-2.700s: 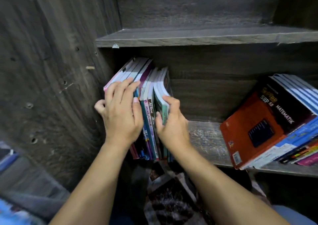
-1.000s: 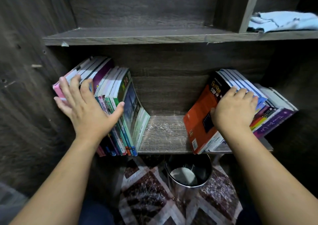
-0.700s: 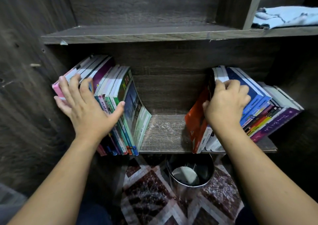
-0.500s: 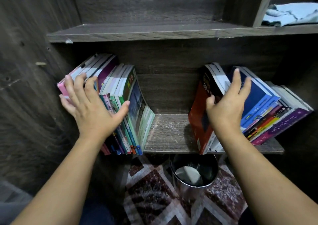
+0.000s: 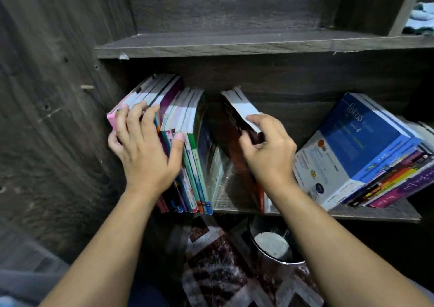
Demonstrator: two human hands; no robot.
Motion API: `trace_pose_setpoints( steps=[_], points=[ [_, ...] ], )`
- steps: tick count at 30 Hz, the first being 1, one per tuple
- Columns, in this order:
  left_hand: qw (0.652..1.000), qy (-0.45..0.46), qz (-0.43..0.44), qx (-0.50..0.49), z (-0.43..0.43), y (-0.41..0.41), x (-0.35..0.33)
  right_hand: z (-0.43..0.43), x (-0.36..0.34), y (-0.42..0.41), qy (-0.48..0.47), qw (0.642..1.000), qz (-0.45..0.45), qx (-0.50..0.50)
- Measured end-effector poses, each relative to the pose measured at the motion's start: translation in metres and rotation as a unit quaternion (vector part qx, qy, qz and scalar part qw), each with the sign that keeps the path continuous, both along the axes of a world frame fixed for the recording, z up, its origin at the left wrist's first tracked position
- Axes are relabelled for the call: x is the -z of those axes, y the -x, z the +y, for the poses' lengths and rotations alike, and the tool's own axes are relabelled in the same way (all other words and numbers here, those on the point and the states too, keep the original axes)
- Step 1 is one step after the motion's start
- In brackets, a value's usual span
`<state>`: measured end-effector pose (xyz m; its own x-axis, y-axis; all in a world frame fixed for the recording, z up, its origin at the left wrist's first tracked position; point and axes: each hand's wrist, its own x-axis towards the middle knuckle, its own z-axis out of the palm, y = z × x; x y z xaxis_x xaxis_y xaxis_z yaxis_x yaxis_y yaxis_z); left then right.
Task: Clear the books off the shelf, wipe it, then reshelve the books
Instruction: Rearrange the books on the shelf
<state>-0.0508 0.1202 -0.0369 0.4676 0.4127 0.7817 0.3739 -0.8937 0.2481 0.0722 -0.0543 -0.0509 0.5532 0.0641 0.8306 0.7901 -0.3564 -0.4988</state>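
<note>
A dark wooden shelf (image 5: 375,212) holds two groups of books. Several upright books (image 5: 187,123) lean against the left wall, and my left hand (image 5: 145,151) presses flat on their spines with spread fingers. My right hand (image 5: 265,147) grips an orange-and-black book (image 5: 234,128) by its top edge, thumb on the cover. That book stands tilted in the gap, close to the left group. At the right a slanted pile (image 5: 366,156) remains, topped by a blue book marked "fokus".
An upper shelf board (image 5: 234,44) runs above, with a pale blue cloth (image 5: 420,20) at its far right. Below the shelf stands a round metal bin (image 5: 272,245) on a patterned floor (image 5: 218,271). The cabinet's side wall (image 5: 58,118) is close on the left.
My right hand has pulled the orange-and-black book off the right pile and carried it left toward the left group. The blue book now tops the right pile. My left hand stayed on the spines.
</note>
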Motion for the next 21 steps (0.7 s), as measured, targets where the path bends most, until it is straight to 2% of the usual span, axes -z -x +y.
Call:
trace_pose_setpoints(
  steps=[4, 8, 12, 14, 16, 18, 21],
  points=[
    [1.000, -0.013, -0.009, -0.002, 0.000, 0.001, 0.000, 0.039, -0.002, 0.018, -0.057, 0.997, -0.026, -0.041],
    [1.000, -0.015, -0.008, 0.006, 0.001, 0.003, 0.001, 0.068, 0.010, 0.027, -0.074, 0.996, 0.010, -0.056],
    [1.000, -0.018, -0.009, 0.017, 0.002, 0.004, 0.001, 0.077, 0.018, 0.024, -0.059, 0.997, 0.027, -0.050],
    [1.000, -0.015, -0.008, 0.021, 0.002, 0.005, 0.001, 0.074, 0.016, 0.026, -0.040, 0.995, 0.054, -0.079],
    [1.000, -0.013, -0.011, 0.021, 0.003, 0.005, 0.001, 0.060, 0.015, 0.023, -0.006, 0.980, 0.123, -0.155],
    [1.000, -0.015, -0.010, 0.020, 0.004, 0.006, 0.001, 0.039, 0.019, 0.016, 0.070, 0.953, 0.177, -0.237],
    [1.000, -0.022, -0.006, 0.017, 0.006, 0.006, 0.002, 0.018, 0.025, 0.005, 0.215, 0.926, 0.190, -0.245]
  ],
)
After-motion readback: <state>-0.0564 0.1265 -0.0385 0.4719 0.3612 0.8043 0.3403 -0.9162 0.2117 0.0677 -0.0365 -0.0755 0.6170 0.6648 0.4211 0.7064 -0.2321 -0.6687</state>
